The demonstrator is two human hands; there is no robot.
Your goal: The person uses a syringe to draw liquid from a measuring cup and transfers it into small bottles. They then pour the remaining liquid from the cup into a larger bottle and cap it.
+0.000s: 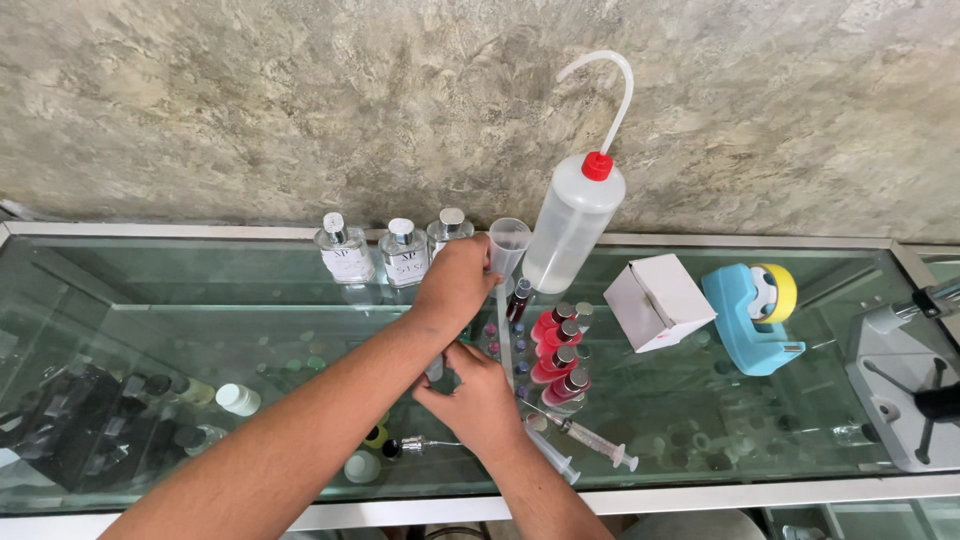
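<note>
My left hand (455, 285) reaches across the glass counter and grips the lower part of a clear plastic measuring cup (509, 240), which stands upright near the wall. Just below it, my right hand (475, 395) is closed around a small clear vial (434, 369), most of it hidden by my fingers. Right of both hands stands a row of small red-filled bottles (560, 355) with dark caps. A clear wash bottle (572, 225) with a red cap and bent spout stands right beside the cup.
Three clear perfume bottles (400, 252) with silver caps line the wall. Two syringes (590, 440) lie near the front edge. A white box (657, 300), a blue tape dispenser (752, 315) and a grey machine (905, 385) sit to the right. More bottles show under the glass (200, 300).
</note>
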